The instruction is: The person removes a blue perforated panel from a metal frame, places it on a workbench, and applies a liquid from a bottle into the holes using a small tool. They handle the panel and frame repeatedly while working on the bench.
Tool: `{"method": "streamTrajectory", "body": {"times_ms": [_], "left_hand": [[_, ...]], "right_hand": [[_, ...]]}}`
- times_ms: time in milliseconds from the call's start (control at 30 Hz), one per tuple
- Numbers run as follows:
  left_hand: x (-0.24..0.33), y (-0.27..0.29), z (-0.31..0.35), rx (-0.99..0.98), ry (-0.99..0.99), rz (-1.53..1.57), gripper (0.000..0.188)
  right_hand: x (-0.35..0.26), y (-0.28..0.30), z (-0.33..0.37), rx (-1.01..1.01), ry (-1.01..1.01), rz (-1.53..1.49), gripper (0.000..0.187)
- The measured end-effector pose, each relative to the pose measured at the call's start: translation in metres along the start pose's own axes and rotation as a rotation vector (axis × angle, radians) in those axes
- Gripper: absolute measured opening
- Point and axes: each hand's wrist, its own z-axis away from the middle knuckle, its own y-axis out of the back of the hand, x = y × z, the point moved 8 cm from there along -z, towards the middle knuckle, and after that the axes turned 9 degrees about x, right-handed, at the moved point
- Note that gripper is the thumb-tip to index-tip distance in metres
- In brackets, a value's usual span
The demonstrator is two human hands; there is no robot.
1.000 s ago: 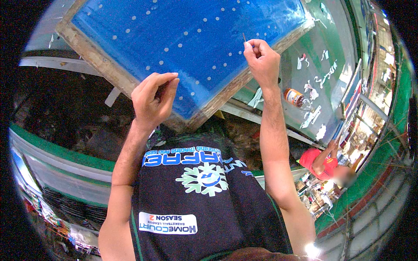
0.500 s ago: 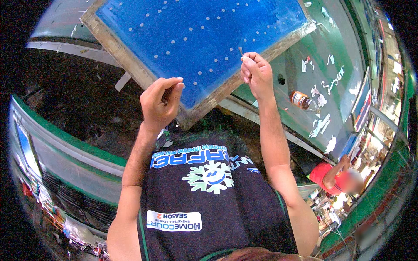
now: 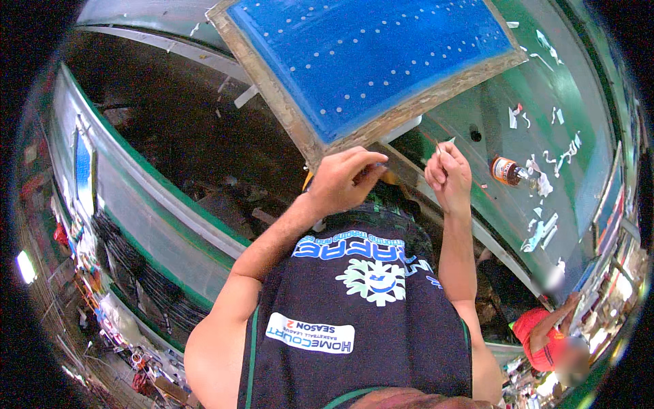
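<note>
A blue panel (image 3: 368, 61) with rows of small white dots sits in a worn wooden frame (image 3: 422, 97) ahead of me. Just off the frame's near corner is my left hand (image 3: 344, 180), fingers curled and thumb tip close to the index tip; anything pinched there is too small to make out. My right hand (image 3: 449, 178) is to the right of it, past the frame's near edge. Its thumb and index finger pinch a thin, short stick (image 3: 437, 146) that points up and away. Neither hand touches the panel.
A bottle with brown contents (image 3: 505, 170) lies on the green-grey table (image 3: 490, 102) at right, among scattered white scraps (image 3: 540, 232). A dark gap (image 3: 184, 129) lies between surfaces at left. Someone in a red shirt (image 3: 538, 334) is at lower right.
Both hands have drawn back from over the blue panel toward my body and closer together. The view has shifted, so frame and bottle appear farther right. The right hand still pinches the stick.
</note>
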Motion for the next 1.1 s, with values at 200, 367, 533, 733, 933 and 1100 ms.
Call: {"method": "streamTrajectory", "body": {"times_ms": [200, 367, 533, 733, 933, 1100], "left_hand": [[0.002, -0.013, 0.015, -0.064, -0.121, -0.057, 0.020], [-0.023, 0.023, 0.037, 0.139, -0.273, -0.297, 0.022], [-0.059, 0.061, 0.064, 0.245, -0.442, -0.664, 0.029], [-0.116, 0.068, 0.056, 0.206, -0.509, -0.854, 0.054], [-0.128, 0.076, 0.043, 0.134, -0.549, -0.807, 0.048], [-0.102, 0.087, 0.037, 0.162, -0.616, -0.772, 0.036]], "right_hand": [[0.007, 0.015, 0.013, 0.037, -0.003, -0.119, 0.016], [0.006, 0.018, 0.011, 0.033, 0.031, -0.081, 0.018], [0.009, 0.021, 0.002, 0.030, 0.029, -0.086, 0.017], [0.013, 0.018, -0.002, -0.031, -0.007, -0.144, 0.012], [0.010, 0.024, -0.006, 0.037, 0.034, -0.125, 0.014], [0.009, 0.040, 0.001, 0.044, 0.075, -0.218, 0.015]]}}
